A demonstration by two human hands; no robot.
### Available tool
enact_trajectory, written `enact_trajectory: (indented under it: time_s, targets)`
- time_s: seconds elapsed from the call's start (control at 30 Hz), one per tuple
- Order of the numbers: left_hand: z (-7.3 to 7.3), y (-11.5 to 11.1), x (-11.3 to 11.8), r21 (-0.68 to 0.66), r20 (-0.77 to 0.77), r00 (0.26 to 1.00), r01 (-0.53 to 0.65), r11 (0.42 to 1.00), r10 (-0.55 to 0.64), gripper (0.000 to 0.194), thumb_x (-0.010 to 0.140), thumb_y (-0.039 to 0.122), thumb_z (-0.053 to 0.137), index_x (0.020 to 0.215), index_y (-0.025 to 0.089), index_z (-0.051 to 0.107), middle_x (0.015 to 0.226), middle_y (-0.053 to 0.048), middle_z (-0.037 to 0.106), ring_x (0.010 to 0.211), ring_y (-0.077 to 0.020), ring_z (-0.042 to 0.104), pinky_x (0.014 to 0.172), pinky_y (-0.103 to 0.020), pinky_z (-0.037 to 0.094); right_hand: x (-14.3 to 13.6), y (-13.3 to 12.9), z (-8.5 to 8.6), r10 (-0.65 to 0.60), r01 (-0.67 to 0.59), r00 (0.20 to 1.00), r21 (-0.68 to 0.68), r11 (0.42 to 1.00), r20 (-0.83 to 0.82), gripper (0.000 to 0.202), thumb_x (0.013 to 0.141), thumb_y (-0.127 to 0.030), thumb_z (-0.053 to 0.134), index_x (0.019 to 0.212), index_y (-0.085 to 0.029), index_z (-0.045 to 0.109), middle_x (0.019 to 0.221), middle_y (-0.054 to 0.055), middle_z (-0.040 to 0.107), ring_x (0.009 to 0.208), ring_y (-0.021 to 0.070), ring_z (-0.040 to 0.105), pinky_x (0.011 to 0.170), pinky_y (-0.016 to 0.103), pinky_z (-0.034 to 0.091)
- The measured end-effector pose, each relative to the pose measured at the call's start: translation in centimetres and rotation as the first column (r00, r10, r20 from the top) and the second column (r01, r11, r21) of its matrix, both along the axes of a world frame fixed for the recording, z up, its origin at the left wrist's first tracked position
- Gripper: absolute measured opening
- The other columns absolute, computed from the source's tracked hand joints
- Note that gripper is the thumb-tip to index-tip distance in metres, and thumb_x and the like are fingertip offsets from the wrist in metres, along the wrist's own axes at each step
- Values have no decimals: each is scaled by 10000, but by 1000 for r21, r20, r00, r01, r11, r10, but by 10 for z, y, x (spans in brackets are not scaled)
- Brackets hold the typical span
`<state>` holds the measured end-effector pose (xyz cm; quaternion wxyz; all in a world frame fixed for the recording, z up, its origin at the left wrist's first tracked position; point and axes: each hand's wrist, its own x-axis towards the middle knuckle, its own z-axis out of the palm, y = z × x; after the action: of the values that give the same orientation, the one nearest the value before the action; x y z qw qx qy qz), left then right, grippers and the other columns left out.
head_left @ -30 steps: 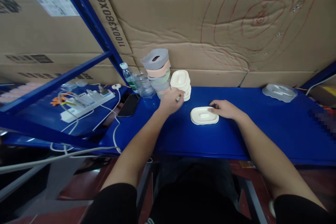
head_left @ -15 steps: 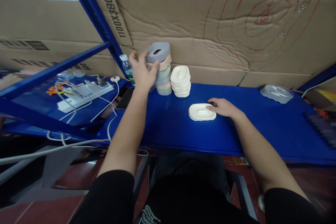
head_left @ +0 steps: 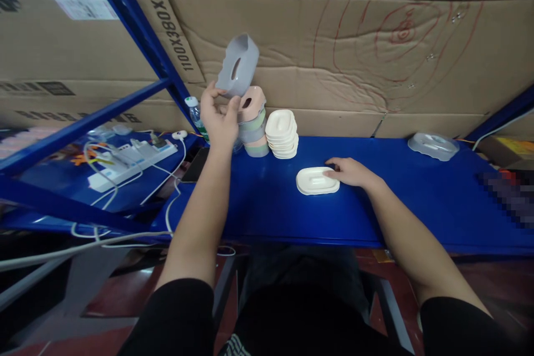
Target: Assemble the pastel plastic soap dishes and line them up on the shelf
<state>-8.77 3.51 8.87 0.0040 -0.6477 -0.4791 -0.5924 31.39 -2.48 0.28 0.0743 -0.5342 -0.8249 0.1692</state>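
My left hand [head_left: 219, 122] is closed on the lower edge of a grey tissue box cover [head_left: 246, 61] with a slot in its top. The cover is tilted, just above a stack of pink, green and grey covers [head_left: 253, 136]. Right of that stack stands a pile of cream oval plastic trays [head_left: 281, 134]. Nearer to me, a single cream tray [head_left: 311, 181] lies flat on the blue table [head_left: 267, 214]. My right hand [head_left: 352, 172] grips its right end, the thumb on top and the fingers at the far side.
A water bottle [head_left: 195, 114] stands behind my left hand, near a dark flat object [head_left: 196, 166]. On the left, a white power strip [head_left: 133, 164] with cables lies beyond a blue frame bar [head_left: 87, 117]. A clear plastic shell [head_left: 434, 146] sits at the back right, before the cardboard wall [head_left: 334, 89].
My left hand has lifted the grey cover off the top of the stack and tipped it up, baring the pink cover beneath. My right hand stays on the cream tray.
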Motion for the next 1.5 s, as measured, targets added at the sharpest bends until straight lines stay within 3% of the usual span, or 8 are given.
enact_trajectory:
  time_s: [0.1, 0.2, 0.33, 0.43, 0.8, 0.97, 1.23, 1.5]
  targets:
    - [-5, -23, 24, 17, 107, 994, 37, 999, -39, 525, 934, 698, 636, 1177, 237, 567, 1543, -134, 542, 1017, -195, 713, 743, -310, 578, -1, -2, 4, -27, 31, 997, 59, 998, -75, 565, 974, -560, 626, 1394, -185, 673, 1026, 105, 798, 916, 275, 743, 783, 355, 528]
    - [-24, -46, 57, -132, 111, 945, 322, 938, -309, 462, 915, 653, 670, 1110, 248, 561, 1469, -136, 616, 796, -148, 694, 608, -289, 537, -1, -8, 12, -41, 94, 960, 181, 979, -278, 682, 950, -562, 660, 1518, -201, 555, 1076, 98, 786, 833, 247, 722, 779, 369, 548]
    - [-52, -65, 92, -426, 215, 731, 667, 611, -648, 386, 919, 573, 671, 1035, 230, 539, 1109, -94, 731, 534, -81, 559, 509, -269, 466, -2, -17, 24, -48, 212, 873, 288, 934, -486, 845, 913, -648, 669, 1606, -228, 429, 1234, 122, 743, 873, 256, 707, 794, 385, 564]
    - [-63, -69, 105, -556, 296, 647, 715, 424, -703, 346, 986, 562, 581, 993, 222, 521, 775, 6, 633, 481, -91, 550, 502, -262, 436, -3, -22, 30, -75, 268, 860, 324, 907, -504, 713, 926, -707, 604, 1460, -235, 598, 1209, 120, 753, 1017, 303, 702, 867, 402, 548]
    - [-60, -82, 110, -613, 18, 814, 468, 636, -581, 549, 1062, 585, 425, 1345, 148, 600, 725, -20, 727, 752, -195, 715, 734, -323, 527, -9, -20, 35, -261, 281, 952, 115, 953, -162, 798, 995, -824, 281, 711, -198, 686, 762, 127, 730, 773, 276, 704, 623, 339, 406]
    - [-70, -79, 114, -743, -158, 790, 300, 599, -593, 629, 1024, 420, 490, 1566, 104, 468, 714, -22, 755, 743, -229, 732, 737, -346, 521, -11, -18, 36, -266, 272, 961, -96, 957, 69, 744, 1019, -752, 327, 730, -200, 735, 829, 156, 773, 878, 329, 743, 707, 365, 470]
    - [-62, -80, 109, -769, -313, 744, 167, 618, -590, 514, 1015, 526, 471, 1329, 176, 679, 707, -35, 758, 729, -240, 733, 706, -348, 494, -16, -21, 38, -234, 254, 966, -250, 934, 107, 741, 1054, -657, 308, 619, -204, 703, 679, 114, 746, 726, 265, 728, 715, 356, 484]
    - [-54, -82, 108, -913, -288, 616, 56, 405, -733, 532, 1034, 626, 369, 1121, 197, 670, 706, -26, 770, 826, -240, 759, 693, -315, 460, -20, -25, 36, -155, 190, 978, -287, 939, 138, 787, 1028, -744, 288, 615, -218, 702, 608, 73, 721, 649, 227, 704, 697, 346, 474]
